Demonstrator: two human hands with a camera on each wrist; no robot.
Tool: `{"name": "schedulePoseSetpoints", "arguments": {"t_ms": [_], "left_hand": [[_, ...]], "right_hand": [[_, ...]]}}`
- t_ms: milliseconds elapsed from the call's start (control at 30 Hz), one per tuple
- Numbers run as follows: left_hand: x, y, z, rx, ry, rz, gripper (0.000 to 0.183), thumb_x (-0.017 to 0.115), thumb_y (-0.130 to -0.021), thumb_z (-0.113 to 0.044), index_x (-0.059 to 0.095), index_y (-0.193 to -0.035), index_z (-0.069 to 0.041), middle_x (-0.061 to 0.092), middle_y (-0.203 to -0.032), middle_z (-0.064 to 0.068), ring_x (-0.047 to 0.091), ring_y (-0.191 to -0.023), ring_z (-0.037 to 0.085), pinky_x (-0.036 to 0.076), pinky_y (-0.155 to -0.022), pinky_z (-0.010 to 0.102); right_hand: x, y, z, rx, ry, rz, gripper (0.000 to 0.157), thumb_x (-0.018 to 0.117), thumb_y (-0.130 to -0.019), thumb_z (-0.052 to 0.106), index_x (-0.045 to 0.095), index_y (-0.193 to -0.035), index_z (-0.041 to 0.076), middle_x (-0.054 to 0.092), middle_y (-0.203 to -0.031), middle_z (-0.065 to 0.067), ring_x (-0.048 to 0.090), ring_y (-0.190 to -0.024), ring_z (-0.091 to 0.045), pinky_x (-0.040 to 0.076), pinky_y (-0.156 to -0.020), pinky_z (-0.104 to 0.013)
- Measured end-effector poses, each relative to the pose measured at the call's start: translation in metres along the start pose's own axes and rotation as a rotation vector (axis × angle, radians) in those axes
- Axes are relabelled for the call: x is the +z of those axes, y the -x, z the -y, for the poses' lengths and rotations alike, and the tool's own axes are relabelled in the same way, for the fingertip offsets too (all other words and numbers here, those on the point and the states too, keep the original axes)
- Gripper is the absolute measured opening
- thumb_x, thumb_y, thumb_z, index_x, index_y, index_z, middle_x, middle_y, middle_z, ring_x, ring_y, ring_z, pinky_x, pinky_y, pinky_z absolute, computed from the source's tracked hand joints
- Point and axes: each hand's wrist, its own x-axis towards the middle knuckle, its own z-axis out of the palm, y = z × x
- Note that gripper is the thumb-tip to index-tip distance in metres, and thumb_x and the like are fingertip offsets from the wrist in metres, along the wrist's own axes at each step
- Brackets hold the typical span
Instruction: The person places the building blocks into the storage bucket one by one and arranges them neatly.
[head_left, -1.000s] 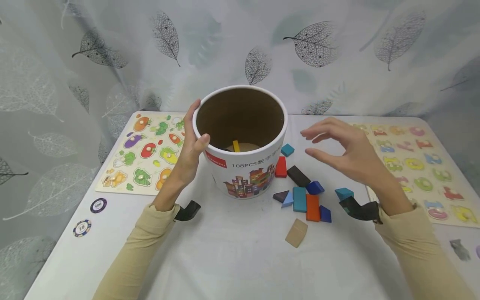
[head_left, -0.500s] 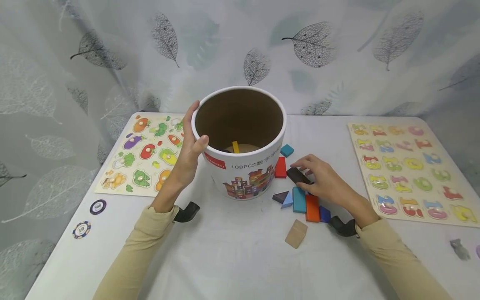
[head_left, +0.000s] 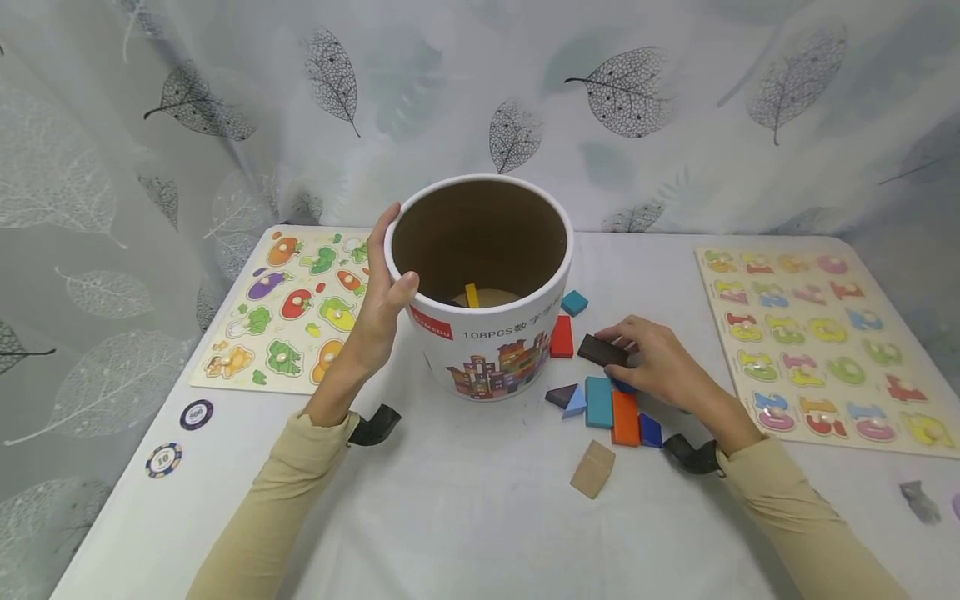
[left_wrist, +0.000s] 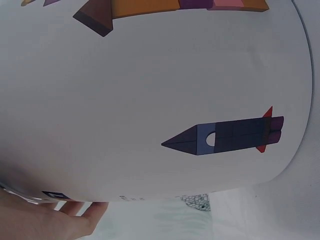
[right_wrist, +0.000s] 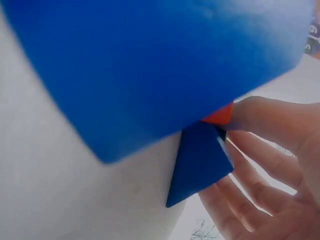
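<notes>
Head view: right fingers [head_left: 621, 330] partly hide the dark block [head_left: 602, 351].

A white bucket [head_left: 491, 333], printed with colourful buildings, stands upright and uncovered on the tabletop [head_left: 450, 500], the left hand [head_left: 377, 317] gripping its rim; to its right, the right hand [head_left: 652, 357] pinches a dark oblong block [head_left: 600, 351], slanted, near the bucket
</notes>
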Motion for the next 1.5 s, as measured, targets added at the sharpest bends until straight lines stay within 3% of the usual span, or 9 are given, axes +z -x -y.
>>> {"name": "schedulePoseSetpoints", "arguments": {"t_ms": [100, 233, 400, 500, 567, 700, 867, 1200, 1500], "left_hand": [[0.000, 0.000, 0.000, 0.002, 0.007, 0.000, 0.104, 0.061, -0.075, -0.075, 0.011, -0.154, -0.029, 0.027, -0.154, 0.004, 0.028, -0.140, 0.034, 0.026, -0.111, 0.065], [0.001, -0.001, 0.001, 0.006, 0.008, 0.004, 0.104, 0.061, -0.076, -0.074, 0.010, -0.154, -0.028, 0.026, -0.154, 0.005, 0.027, -0.140, 0.035, 0.025, -0.111, 0.065], [0.002, -0.001, 0.001, 0.007, -0.008, -0.006, 0.106, 0.060, -0.075, -0.075, 0.010, -0.154, -0.026, 0.026, -0.154, 0.006, 0.027, -0.140, 0.035, 0.025, -0.111, 0.065], [0.001, -0.001, 0.001, 0.005, -0.011, -0.012, 0.106, 0.060, -0.075, -0.076, 0.011, -0.154, -0.027, 0.026, -0.154, 0.006, 0.027, -0.140, 0.035, 0.025, -0.111, 0.065], [0.001, 0.000, 0.001, 0.002, -0.006, -0.015, 0.105, 0.060, -0.075, -0.076, 0.011, -0.154, -0.027, 0.026, -0.154, 0.006, 0.027, -0.140, 0.035, 0.025, -0.111, 0.066], [0.001, 0.000, 0.001, -0.008, 0.001, -0.008, 0.105, 0.061, -0.075, -0.076, 0.011, -0.154, -0.029, 0.026, -0.154, 0.005, 0.028, -0.140, 0.035, 0.025, -0.111, 0.065], [0.001, 0.000, 0.000, -0.014, -0.015, 0.002, 0.105, 0.060, -0.074, -0.077, 0.010, -0.154, -0.030, 0.025, -0.155, 0.002, 0.030, -0.140, 0.031, 0.026, -0.112, 0.063], [0.000, 0.002, -0.002, -0.027, -0.015, -0.022, 0.105, 0.060, -0.074, -0.077, 0.012, -0.154, -0.029, 0.026, -0.154, 0.003, 0.030, -0.140, 0.030, 0.026, -0.112, 0.064], [0.000, -0.001, 0.000, -0.003, -0.006, -0.002, 0.104, 0.061, -0.076, -0.074, 0.011, -0.154, -0.028, 0.025, -0.155, 0.005, 0.027, -0.141, 0.034, 0.025, -0.112, 0.065]], "right_hand": [[-0.009, -0.001, 0.002, -0.019, 0.016, -0.038, 0.045, 0.076, -0.080, 0.002, 0.064, -0.123, 0.001, 0.061, -0.112, -0.017, 0.060, -0.102, -0.035, 0.054, -0.089, -0.051], [-0.041, -0.002, 0.011, -0.078, 0.032, -0.186, 0.045, 0.075, -0.080, -0.001, 0.063, -0.123, 0.001, 0.061, -0.113, -0.019, 0.060, -0.101, -0.036, 0.053, -0.088, -0.053], [-0.087, -0.009, 0.046, -0.200, 0.026, -0.437, 0.051, 0.080, -0.076, 0.000, 0.065, -0.124, 0.007, 0.065, -0.115, -0.014, 0.062, -0.098, -0.018, 0.047, -0.089, -0.012], [-0.101, -0.018, 0.078, -0.321, -0.046, -0.510, 0.052, 0.080, -0.075, -0.002, 0.067, -0.124, 0.009, 0.067, -0.112, -0.010, 0.058, -0.096, -0.001, 0.042, -0.086, -0.003], [-0.104, -0.025, 0.099, -0.409, -0.100, -0.507, 0.052, 0.080, -0.075, -0.003, 0.067, -0.124, 0.008, 0.067, -0.111, -0.009, 0.056, -0.096, 0.005, 0.045, -0.088, -0.007], [-0.100, -0.040, 0.133, -0.562, -0.156, -0.438, 0.049, 0.079, -0.076, -0.002, 0.066, -0.123, 0.003, 0.066, -0.110, -0.009, 0.060, -0.099, -0.004, 0.049, -0.088, -0.015], [-0.089, -0.050, 0.151, -0.627, -0.185, -0.383, 0.047, 0.080, -0.076, 0.001, 0.067, -0.122, 0.003, 0.065, -0.111, -0.009, 0.058, -0.100, -0.010, 0.049, -0.086, -0.021], [-0.080, -0.053, 0.148, -0.621, -0.236, -0.356, 0.039, 0.079, -0.078, 0.000, 0.069, -0.115, 0.004, 0.068, -0.108, -0.006, 0.061, -0.096, -0.012, 0.050, -0.086, -0.022], [-0.089, -0.024, 0.115, -0.587, -0.212, -0.366, 0.047, 0.078, -0.074, -0.009, 0.067, -0.118, 0.004, 0.067, -0.112, -0.006, 0.061, -0.102, -0.007, 0.048, -0.094, -0.015]]}}
